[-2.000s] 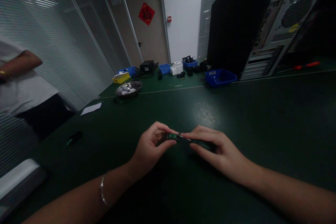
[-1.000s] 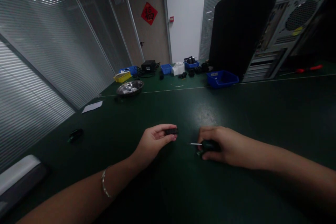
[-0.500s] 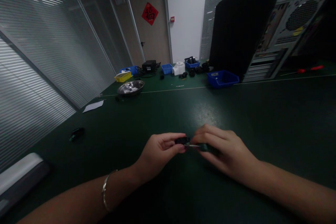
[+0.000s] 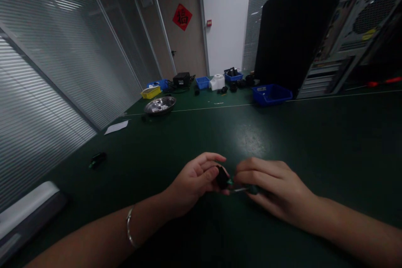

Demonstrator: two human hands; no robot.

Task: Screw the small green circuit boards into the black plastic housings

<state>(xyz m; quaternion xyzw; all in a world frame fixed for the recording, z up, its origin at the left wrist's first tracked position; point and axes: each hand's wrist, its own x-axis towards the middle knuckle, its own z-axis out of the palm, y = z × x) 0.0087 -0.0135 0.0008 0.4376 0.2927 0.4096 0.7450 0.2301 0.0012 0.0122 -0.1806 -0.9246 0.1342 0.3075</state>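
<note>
My left hand (image 4: 201,176) pinches a small black part (image 4: 222,177) with a bit of green at its right edge. Its index finger is raised above the part; the exact kind of the part is too dark to make out. In my right hand (image 4: 273,182) is a screwdriver (image 4: 251,189) with a dark green handle, held between thumb and fingers. Its thin metal shaft points left, and the tip lies close beside the lower edge of the black part. Whether tip and part touch I cannot tell.
On the green table (image 4: 201,134) stand a metal bowl (image 4: 160,105), a blue bin (image 4: 271,94) and a large computer case (image 4: 295,33). A black and green piece (image 4: 98,160) lies left, near a white and grey device (image 4: 29,207). Small bins and a white housing (image 4: 217,82) line the back.
My left hand has turned the black part so a broader face shows, and its index finger has lifted. The screwdriver has shifted slightly down and right, away from the part's middle.
</note>
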